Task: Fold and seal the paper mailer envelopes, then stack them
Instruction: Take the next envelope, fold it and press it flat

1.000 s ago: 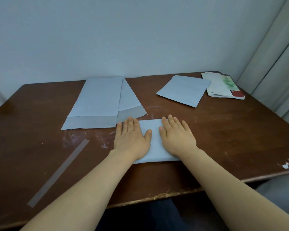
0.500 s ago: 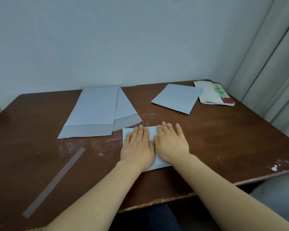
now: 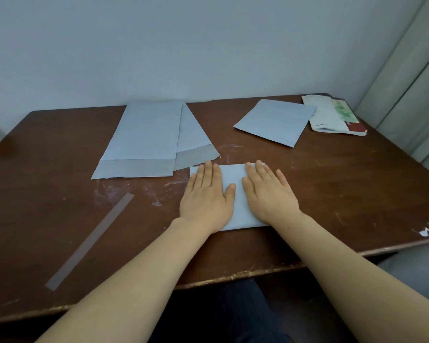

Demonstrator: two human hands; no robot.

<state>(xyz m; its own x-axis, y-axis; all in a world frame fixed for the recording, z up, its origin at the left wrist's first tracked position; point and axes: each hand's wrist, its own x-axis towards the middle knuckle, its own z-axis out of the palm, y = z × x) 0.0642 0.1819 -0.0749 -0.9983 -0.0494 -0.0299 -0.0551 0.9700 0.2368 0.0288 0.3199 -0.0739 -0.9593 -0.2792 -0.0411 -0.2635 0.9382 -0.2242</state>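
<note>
Both palms flat, fingers spread: left hand (image 3: 206,196) and right hand (image 3: 270,194) press the folded mailer (image 3: 235,194) at centre frame on the table (image 3: 332,189). Unfolded mailers (image 3: 144,142) lie upper left, a sealed one (image 3: 275,121) upper right.

Folded pale blue-grey mailer (image 3: 235,194) lying flat near the table's front edge, partly covered. Two unfolded mailers (image 3: 144,139) lie flat just behind it to the left, overlapping, their darker flap strips toward the viewer. A further folded mailer (image 3: 275,121) lies flat, skewed, at rear right.
</note>
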